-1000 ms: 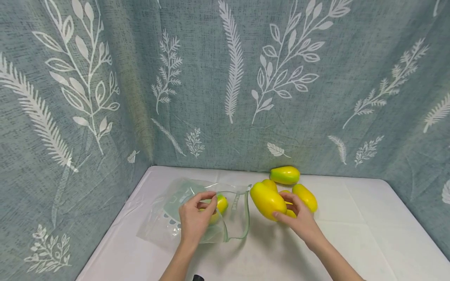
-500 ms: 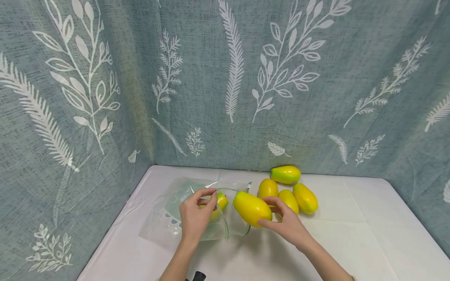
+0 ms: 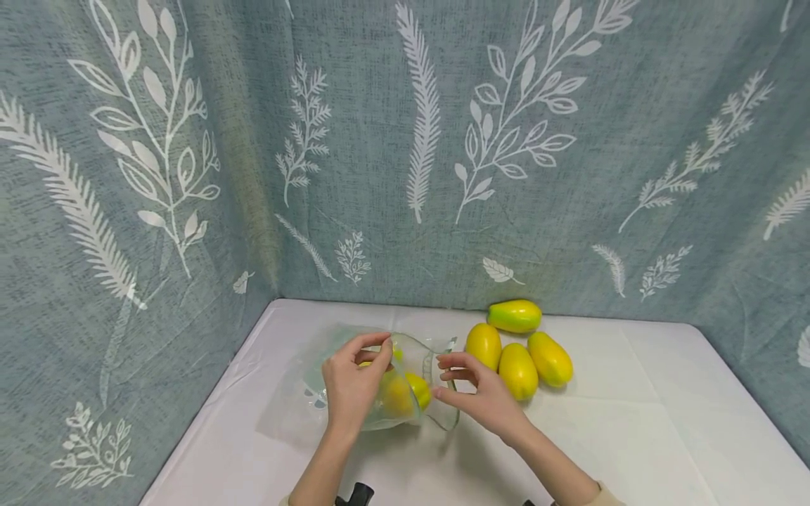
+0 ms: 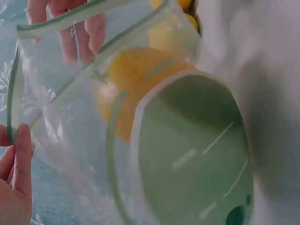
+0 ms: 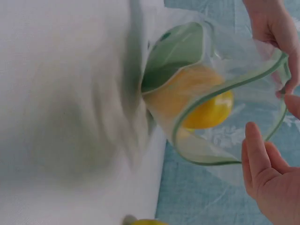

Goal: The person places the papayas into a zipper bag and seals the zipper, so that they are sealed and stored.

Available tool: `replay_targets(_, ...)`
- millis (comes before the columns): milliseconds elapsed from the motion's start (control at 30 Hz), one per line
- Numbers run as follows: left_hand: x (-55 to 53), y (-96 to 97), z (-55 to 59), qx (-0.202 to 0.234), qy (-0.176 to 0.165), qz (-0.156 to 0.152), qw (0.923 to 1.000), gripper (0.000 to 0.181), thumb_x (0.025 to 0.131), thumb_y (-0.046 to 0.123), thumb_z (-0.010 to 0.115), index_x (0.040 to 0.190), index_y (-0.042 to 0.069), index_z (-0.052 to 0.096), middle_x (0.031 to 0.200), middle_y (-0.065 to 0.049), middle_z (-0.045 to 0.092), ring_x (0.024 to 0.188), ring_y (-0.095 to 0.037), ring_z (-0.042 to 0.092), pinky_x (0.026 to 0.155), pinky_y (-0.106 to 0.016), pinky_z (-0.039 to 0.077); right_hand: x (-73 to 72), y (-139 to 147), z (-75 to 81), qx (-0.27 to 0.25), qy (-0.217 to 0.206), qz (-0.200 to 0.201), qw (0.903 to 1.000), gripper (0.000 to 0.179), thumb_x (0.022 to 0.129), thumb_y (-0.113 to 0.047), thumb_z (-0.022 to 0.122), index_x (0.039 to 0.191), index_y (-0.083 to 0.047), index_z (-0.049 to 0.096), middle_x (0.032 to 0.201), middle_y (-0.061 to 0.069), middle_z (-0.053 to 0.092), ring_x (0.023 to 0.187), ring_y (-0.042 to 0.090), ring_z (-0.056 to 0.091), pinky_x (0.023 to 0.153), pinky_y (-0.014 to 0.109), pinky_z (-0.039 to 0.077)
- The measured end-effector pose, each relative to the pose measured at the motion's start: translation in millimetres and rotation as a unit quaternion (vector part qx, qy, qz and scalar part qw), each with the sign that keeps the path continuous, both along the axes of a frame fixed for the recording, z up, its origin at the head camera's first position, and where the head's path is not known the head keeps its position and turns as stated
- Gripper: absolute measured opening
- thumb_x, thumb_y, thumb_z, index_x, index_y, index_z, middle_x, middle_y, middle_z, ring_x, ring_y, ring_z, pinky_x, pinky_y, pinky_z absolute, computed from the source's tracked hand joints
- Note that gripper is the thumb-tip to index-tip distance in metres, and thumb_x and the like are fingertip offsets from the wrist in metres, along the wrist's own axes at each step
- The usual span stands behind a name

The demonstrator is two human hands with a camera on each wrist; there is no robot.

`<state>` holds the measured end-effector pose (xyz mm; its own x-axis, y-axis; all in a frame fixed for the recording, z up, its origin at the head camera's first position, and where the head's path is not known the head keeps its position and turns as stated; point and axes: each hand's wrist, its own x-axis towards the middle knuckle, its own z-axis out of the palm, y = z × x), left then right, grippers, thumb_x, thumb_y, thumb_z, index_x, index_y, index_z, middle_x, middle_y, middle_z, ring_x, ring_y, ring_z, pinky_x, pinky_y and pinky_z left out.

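Observation:
My left hand [image 3: 353, 383] pinches the upper rim of a clear plastic bag [image 4: 192, 140] with a green edge and green print, keeping its mouth raised. Inside the bag, near the mouth, lies a yellow papaya [image 3: 418, 391] with a green tip; more yellow fruit shows behind it, partly hidden by plastic and my left hand. At the mouth, my right hand [image 3: 484, 397] has its fingers apart with nothing between them. In the right wrist view the fingers [image 5: 255, 145] of that hand are close to the green rim; whether they touch it I cannot tell.
To the right of the bag, several loose papayas [image 3: 518, 372] lie in a group on the white tablecloth [image 3: 633, 400]. The rearmost papaya [image 3: 515, 316] is near the patterned curtain [image 3: 380, 176]. Black objects [image 3: 361, 494] show at the bottom edge.
My right hand has carried a papaya leftward into the bag and let go of it. My left hand has stayed at the rim. The bag's mouth has shifted slightly.

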<state>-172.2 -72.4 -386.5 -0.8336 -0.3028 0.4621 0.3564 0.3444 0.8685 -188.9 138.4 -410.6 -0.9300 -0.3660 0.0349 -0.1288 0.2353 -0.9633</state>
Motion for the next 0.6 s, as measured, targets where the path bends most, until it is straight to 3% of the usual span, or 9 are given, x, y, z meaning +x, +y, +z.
replay_targets(233, -0.4, -1.9, 4.0, 0.024, -0.005, 0.001, 0.9997, 0.01, 0.087, 0.009, 0.072, 0.096, 0.01, 0.076, 0.084, -0.003, 0.074, 0.057, -0.016, 0.069, 0.045, -0.026, 0.051, 2.0, 7.2, 0.0, 0.01, 0.019, -0.014, 0.9997, 0.039, 0.088, -0.024, 0.073, 0.124, -0.014, 0.062, 0.122, 0.005, 0.061, 0.113, 0.021, 0.057, 0.088, 0.029, 0.051)
replay_targets(467, -1.3, -4.4, 4.9, 0.024, -0.002, 0.003, 0.9997, 0.009, 0.087, 0.009, 0.073, 0.095, 0.012, 0.076, 0.085, -0.002, 0.074, 0.055, -0.012, 0.067, 0.046, -0.025, 0.051, -0.5, 31.7, -4.9, 0.036, 0.028, -0.079, 0.9958, 0.037, 0.088, -0.024, 0.073, 0.122, -0.013, 0.064, 0.119, 0.006, 0.064, 0.109, 0.02, 0.058, 0.093, 0.036, 0.048)
replay_targets(600, -1.0, -5.0, 2.8, 0.018, 0.0, -0.001, 0.9998, 0.009, 0.087, 0.008, 0.072, 0.095, 0.012, 0.076, 0.086, -0.001, 0.074, 0.055, -0.009, 0.066, 0.045, -0.025, 0.051, -2.6, 46.9, -6.8, 0.042, 0.022, -0.111, 0.9927, 0.039, 0.089, -0.023, 0.073, 0.124, -0.009, 0.062, 0.122, 0.009, 0.062, 0.11, 0.02, 0.058, 0.094, 0.034, 0.047)
